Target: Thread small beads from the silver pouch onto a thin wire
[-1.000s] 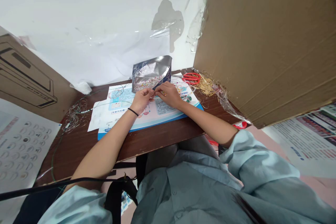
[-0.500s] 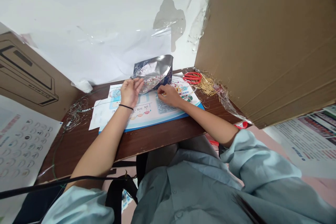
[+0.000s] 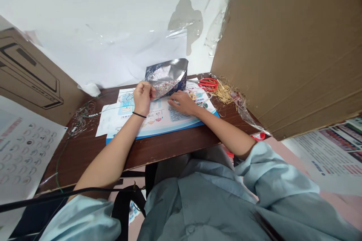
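Observation:
A foil bag (image 3: pixel 177 73) with small coloured beads inside stands open on printed sheets (image 3: pixel 181 120) at the back of the table. My left hand (image 3: pixel 143 96), a black band at its wrist, is in front of the bag's left side with fingers curled together; what they hold is too small to make out. A thin thread with white beads (image 3: pixel 94 115) runs from near this hand to the left. My right hand (image 3: pixel 181 101) rests on the sheets at the bag's lower right, fingers bent, and whether something is between them is hidden.
Red-handled scissors (image 3: pixel 208 84) and a heap of thin golden sticks (image 3: pixel 224 93) lie at the right. Tangled clear thread (image 3: pixel 80 123) is at the left. Cardboard boxes (image 3: pixel 283 45) flank the table, with a white wall behind.
The fingers of my left hand, spread before, have curled together. My right hand has flattened slightly onto the sheets.

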`<state>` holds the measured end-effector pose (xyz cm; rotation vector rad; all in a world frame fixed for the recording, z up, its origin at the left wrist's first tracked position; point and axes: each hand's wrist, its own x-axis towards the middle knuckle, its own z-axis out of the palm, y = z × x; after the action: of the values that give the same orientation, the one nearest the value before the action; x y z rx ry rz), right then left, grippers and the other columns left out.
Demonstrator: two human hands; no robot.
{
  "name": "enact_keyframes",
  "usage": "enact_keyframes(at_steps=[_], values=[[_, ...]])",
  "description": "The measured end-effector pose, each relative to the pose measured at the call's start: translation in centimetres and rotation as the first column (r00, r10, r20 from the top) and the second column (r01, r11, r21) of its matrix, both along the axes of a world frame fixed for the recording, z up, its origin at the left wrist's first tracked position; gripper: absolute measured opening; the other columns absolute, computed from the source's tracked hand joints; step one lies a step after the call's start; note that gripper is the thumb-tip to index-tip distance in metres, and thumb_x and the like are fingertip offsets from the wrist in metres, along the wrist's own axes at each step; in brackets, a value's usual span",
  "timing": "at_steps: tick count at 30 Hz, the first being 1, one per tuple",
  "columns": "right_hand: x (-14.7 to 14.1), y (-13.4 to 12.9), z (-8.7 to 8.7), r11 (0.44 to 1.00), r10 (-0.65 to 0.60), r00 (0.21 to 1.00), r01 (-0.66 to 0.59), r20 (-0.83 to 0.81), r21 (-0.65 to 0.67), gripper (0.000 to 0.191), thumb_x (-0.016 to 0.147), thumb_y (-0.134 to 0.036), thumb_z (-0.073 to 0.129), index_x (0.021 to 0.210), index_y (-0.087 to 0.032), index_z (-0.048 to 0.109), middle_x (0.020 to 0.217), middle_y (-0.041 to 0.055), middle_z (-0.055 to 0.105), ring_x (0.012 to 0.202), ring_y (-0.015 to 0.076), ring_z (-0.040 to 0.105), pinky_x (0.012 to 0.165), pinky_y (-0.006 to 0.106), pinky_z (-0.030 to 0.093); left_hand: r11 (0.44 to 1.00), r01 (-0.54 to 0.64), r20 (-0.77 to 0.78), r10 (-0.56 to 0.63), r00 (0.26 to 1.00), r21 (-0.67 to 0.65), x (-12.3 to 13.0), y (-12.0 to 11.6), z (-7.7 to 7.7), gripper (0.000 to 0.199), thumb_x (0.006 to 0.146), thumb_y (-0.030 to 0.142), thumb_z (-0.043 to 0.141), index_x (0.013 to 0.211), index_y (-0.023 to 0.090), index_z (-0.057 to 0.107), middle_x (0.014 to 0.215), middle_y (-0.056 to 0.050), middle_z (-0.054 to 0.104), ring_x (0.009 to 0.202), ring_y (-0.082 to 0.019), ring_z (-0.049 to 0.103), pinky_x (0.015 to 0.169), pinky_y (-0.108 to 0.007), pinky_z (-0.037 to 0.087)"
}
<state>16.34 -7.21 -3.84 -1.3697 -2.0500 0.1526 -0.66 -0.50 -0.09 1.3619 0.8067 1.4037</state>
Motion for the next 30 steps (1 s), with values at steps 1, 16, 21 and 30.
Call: enact_keyframes(at_steps=[1,16,21,30], values=[[0.0,0.0,0.1,1.0,-0.029,0.998,0.029,-0.059,-0.003,0.031,0.098,-0.035,0.042,0.088,-0.018,0.066,0.092,0.0077,0.07,0.089,0.0206,0.056,0.085,0.036,0.041,0.999,0.042,-0.078,-0.04,0.996,0.018,0.1,-0.3,-0.1,0.027,0.09,0.032,0.062,0.069,0.02,0.048,0.06,0.004,0.056,0.042,-0.007,0.044,0.042,-0.02,0.032],[-0.9,-0.5,0.5,0.992,-0.117,0.88,0.077,-0.46,-0.103,0.006,0.086,-0.025,0.062,0.082,-0.02,0.064,0.08,0.0006,0.071,0.079,0.0158,0.063,0.08,0.031,0.047,0.964,0.231,-0.555,-0.122,0.823,0.13,0.2,-0.7,-1.2,0.018,0.076,0.022,0.071,0.059,0.02,0.067,0.06,0.0,0.06,0.062,-0.015,0.046,0.067,-0.029,0.038],[-0.9,-0.4,0.5,0.984,-0.18,0.913,0.17,-0.365,-0.061,0.011,0.087,-0.018,0.055,0.079,-0.021,0.06,0.077,0.0017,0.066,0.083,0.0178,0.057,0.081,0.032,0.044,0.921,0.084,-0.639,0.196,0.744,0.38,-1.2,0.4,-1.1,0.017,0.081,0.024,0.064,0.064,0.021,0.062,0.073,-0.005,0.062,0.077,-0.022,0.056,0.083,-0.034,0.043],[-1.1,-0.2,0.3,0.985,-0.172,0.92,0.162,-0.353,-0.059,0.009,0.09,-0.02,0.052,0.081,-0.02,0.055,0.08,0.0025,0.062,0.081,0.0175,0.053,0.08,0.031,0.041,0.887,0.304,-0.836,0.147,0.528,0.347,-1.6,1.1,-2.0,0.022,0.077,0.027,0.065,0.057,0.022,0.06,0.072,-0.011,0.066,0.094,-0.034,0.063,0.105,-0.049,0.035]])
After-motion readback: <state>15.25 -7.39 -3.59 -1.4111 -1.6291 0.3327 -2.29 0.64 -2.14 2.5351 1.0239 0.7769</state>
